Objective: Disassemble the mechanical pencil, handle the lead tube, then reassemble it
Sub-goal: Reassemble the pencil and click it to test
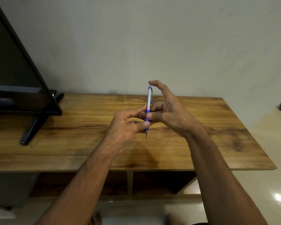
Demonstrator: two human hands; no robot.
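the mechanical pencil (149, 109) stands nearly upright in the middle of the frame, held in the air above the wooden table (217, 127), tip down and cap up, touching nothing but the fingers. the left hand (128, 125) pinches the blue grip section low on the barrel between thumb and forefinger, while the right hand (167, 111) closes its thumb and middle fingers on the same blue section just above and arches its forefinger over to rest on the top cap. the silver barrel with its clip shows between the two holds, and the pencil looks fully assembled, so the disassembly appears not yet begun, or the reassembly is done; the view does not settle which. the pencil is likely light and stiff, its smooth silver barrel somewhat slippery, the ribbed blue grip the surer place to hold. the fine metal tip and any lead inside would be fragile, so it seems best to steady the grip with one hand and pull or twist the cap end with the other. a dark monitor (15, 70) on its stand fills the upper left of the frame, well apart from the hands.
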